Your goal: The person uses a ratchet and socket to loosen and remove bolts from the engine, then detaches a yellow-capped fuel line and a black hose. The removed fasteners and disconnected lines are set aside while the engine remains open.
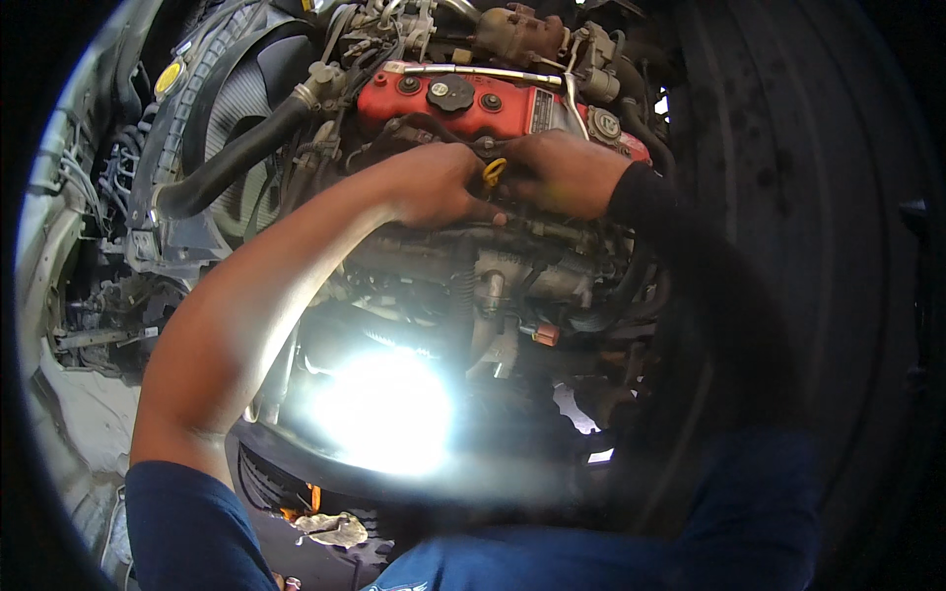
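Observation:
My left hand (pixel 434 185) reaches down along the near side of an engine, its fingers curled and its thumb pointing right. Close beside it is my right hand (pixel 564 173), also bent closed, with the dark sleeve pulled to the wrist. Between the two stands a yellow dipstick ring (pixel 495 172); whether either hand touches it I cannot tell. What the fingertips grip is hidden behind the knuckles. Just beyond both hands lies the red valve cover (pixel 512 110), with a black round cap (pixel 450 93) on it. A long shiny metal bar (pixel 483 72) runs along the cover's far edge.
A black hose (pixel 232 163) and the radiator fan shroud (pixel 258 89) are at the left. An orange-red connector (pixel 545 335) sits low on the engine. A glaring work light (pixel 384 409) shines nearer me. Below it lies a crumpled pale rag (pixel 335 530).

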Demonstrator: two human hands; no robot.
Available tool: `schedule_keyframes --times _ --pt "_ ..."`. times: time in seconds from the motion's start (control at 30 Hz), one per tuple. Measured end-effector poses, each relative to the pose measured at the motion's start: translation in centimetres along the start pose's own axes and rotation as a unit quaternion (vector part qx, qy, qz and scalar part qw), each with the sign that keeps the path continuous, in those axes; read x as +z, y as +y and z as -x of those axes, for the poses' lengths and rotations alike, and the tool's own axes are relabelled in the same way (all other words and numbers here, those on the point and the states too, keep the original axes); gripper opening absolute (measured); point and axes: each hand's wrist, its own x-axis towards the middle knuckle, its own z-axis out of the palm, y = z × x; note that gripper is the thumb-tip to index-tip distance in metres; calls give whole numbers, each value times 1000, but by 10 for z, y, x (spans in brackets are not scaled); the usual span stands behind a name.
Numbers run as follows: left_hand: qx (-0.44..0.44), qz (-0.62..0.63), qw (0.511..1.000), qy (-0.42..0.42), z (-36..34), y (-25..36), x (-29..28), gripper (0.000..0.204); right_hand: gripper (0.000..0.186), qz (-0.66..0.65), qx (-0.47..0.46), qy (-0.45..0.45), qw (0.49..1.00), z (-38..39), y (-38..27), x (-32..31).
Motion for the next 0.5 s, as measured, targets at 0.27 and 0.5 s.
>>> schedule_keyframes --times 0.27,0.5 --pt "-128 -151 980 -22 6 31 -6 57 29 -131 195 274 932 46 -47 38" --pt "-84 -143 978 -127 -2 24 -25 47 23 -173 219 246 928 52 -55 64"
